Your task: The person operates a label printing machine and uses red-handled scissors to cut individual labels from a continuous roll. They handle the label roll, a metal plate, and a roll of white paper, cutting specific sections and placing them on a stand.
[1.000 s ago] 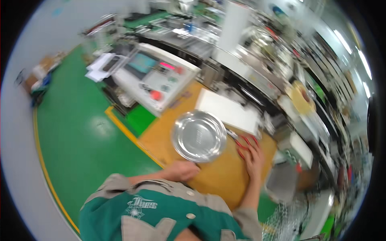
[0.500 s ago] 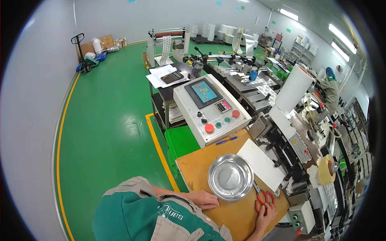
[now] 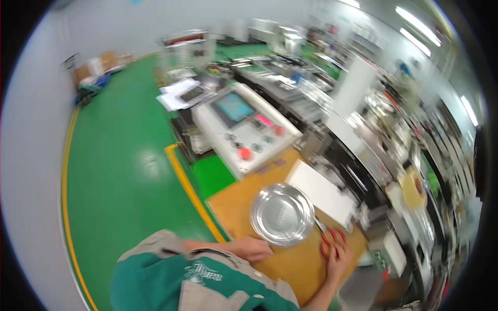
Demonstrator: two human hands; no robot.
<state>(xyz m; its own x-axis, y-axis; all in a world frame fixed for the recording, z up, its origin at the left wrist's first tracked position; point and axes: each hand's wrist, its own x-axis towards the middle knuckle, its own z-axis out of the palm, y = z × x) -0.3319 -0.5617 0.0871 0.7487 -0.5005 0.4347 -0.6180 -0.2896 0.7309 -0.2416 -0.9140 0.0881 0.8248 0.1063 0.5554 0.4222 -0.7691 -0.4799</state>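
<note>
Resting on the wooden worktop [image 3: 290, 262], the person's left hand [image 3: 254, 249] is lying at about seven o'clock of the round metal pan [image 3: 282, 214], just beside its rim or touching it, which the blur is not letting anyone settle; its fingers are looking loosely curled and holding nothing, as far as can be told. The right hand [image 3: 337, 256] is sitting at four o'clock of the pan, its fingers [image 3: 332, 248] lying over the red handles of the scissors [image 3: 331, 238]; whether they are threaded through the loops or only resting on them is not showing. The scissors are lying flat on the worktop, blades pointing toward the pan's rim at about ten o'clock from the handles. The pan is standing empty and upright near the middle of the worktop, with a white sheet [image 3: 324, 192] lying at its two o'clock and a control console [image 3: 244, 129] further off at eleven. Judging from this, nothing is being cut or placed in the pan so far; the work is appearing to be at its very start.
</note>
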